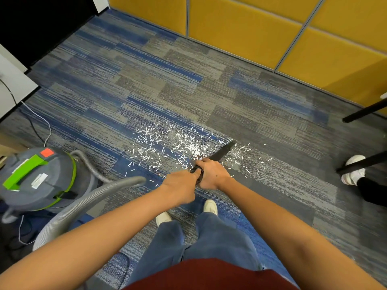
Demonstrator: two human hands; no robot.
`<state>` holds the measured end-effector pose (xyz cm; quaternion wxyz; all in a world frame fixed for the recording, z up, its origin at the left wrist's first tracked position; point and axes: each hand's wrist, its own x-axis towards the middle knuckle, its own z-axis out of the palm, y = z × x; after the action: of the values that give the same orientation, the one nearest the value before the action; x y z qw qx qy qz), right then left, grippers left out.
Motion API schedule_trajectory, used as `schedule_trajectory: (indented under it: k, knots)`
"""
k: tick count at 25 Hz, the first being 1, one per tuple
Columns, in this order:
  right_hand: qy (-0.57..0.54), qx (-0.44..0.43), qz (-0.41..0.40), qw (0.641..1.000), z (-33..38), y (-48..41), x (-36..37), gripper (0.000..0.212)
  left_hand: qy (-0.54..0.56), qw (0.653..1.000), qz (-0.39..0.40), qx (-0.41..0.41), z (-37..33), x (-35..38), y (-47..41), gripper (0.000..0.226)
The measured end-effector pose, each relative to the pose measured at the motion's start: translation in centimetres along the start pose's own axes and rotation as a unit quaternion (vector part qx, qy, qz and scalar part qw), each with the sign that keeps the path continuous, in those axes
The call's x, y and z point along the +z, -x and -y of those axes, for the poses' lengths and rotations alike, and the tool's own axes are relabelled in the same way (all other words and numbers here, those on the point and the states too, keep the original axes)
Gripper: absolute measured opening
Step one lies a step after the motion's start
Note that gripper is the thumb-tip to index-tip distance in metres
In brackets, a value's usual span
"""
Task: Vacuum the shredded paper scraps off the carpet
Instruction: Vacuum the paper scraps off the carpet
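Gripping one nozzle (pixel 223 151) amid scraps (pixel 178 143): left hand (pixel 180 188), right hand (pixel 212 174).

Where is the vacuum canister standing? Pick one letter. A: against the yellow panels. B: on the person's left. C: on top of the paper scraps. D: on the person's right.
B: the grey-and-green vacuum canister sits on the carpet at the view's left edge, its hose curving right to the black nozzle.

Thin white shredded paper scraps (pixel 184 143) litter the rough, matt blue-grey woven carpet (pixel 167 80) — beside a ribbed grey plastic hose (pixel 83 204).
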<state>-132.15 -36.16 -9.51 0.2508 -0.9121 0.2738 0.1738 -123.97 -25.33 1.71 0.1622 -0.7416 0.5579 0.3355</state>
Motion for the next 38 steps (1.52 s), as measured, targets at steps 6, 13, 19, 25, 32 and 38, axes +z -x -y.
schedule_trajectory:
  k: [6, 13, 19, 25, 32, 38]
  knots:
    - [0.009, -0.024, 0.015, 1.0, 1.8, -0.7, 0.7, 0.039, 0.01, 1.0, 0.008, -0.011, 1.4, 0.9, 1.3, 0.075]
    - [-0.017, 0.013, -0.011, 1.0, 0.1, 0.6, 0.6, 0.042, -0.016, 1.0, -0.003, 0.019, -0.3, 0.6, 0.4, 0.068]
    - [-0.039, 0.071, -0.03, 0.996, -3.2, 3.4, 1.0, 0.045, -0.03, 0.998, -0.002, 0.06, -3.3, 0.6, -1.2, 0.068]
    - [-0.061, 0.088, -0.049, 0.993, -4.5, 4.5, 1.2, 0.042, -0.039, 0.997, -0.008, 0.074, -4.7, 0.7, -1.8, 0.067]
    - [-0.063, 0.072, -0.035, 0.995, -5.2, 3.4, 0.3, 0.039, -0.038, 0.997, -0.027, 0.058, -4.9, -0.2, -2.4, 0.067]
    - [-0.08, 0.062, -0.043, 0.994, -6.9, 3.0, -1.1, 0.043, -0.041, 0.998, -0.023, 0.046, -6.6, -1.1, -3.7, 0.068]
